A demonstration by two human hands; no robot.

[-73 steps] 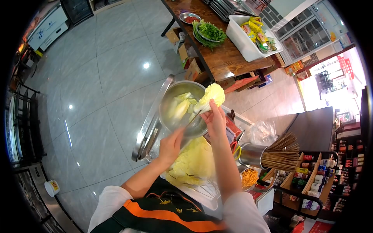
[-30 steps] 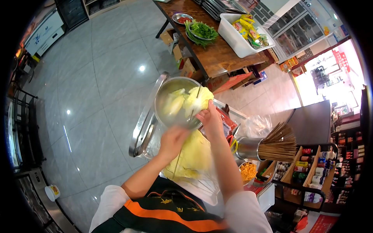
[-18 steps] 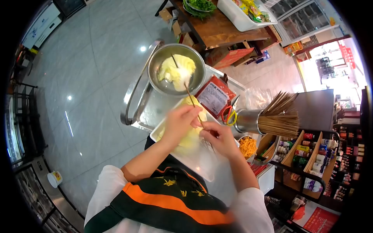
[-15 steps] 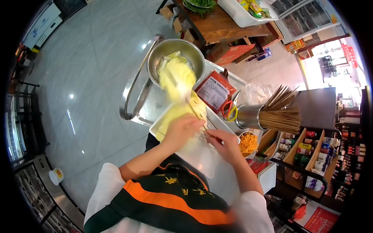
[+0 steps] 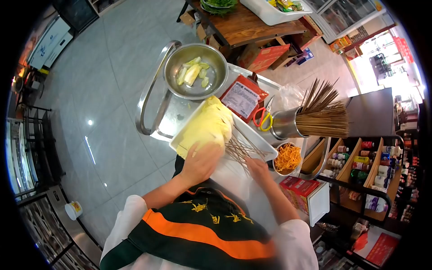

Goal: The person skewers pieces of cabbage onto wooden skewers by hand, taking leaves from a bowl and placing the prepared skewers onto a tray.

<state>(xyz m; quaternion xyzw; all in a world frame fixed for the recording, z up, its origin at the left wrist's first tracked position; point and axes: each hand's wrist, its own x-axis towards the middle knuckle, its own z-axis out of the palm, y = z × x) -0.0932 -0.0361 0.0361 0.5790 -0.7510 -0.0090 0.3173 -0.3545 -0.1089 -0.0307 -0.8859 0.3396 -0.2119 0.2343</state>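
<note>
My left hand [image 5: 202,163] rests with its fingers apart on the near end of the stacked yellow cabbage leaves [image 5: 209,123], which lie in a white tray [image 5: 269,151]. My right hand [image 5: 258,170] is at the near ends of the thin skewers [image 5: 242,150] in the same tray, its fingers closed round some of them. Beyond the tray stands a steel bowl [image 5: 217,85] with several pale cabbage pieces [image 5: 192,73] inside. A red packet [image 5: 243,97] with a white label lies right of the bowl, next to red-and-yellow-handled scissors [image 5: 263,119].
A steel canister [image 5: 285,123] full of skewers lies right of the scissors, near a bowl of orange shreds [image 5: 288,158]. A bottle rack [image 5: 360,171] is at the right. Beyond the cart [image 5: 168,118] are a wooden table [image 5: 252,30] and a white bin [image 5: 270,14].
The skewered cabbage leaf has gone from over the bowl onto the stack in the tray. My left hand has come down on the leaves, and my right hand has moved to the loose skewers.
</note>
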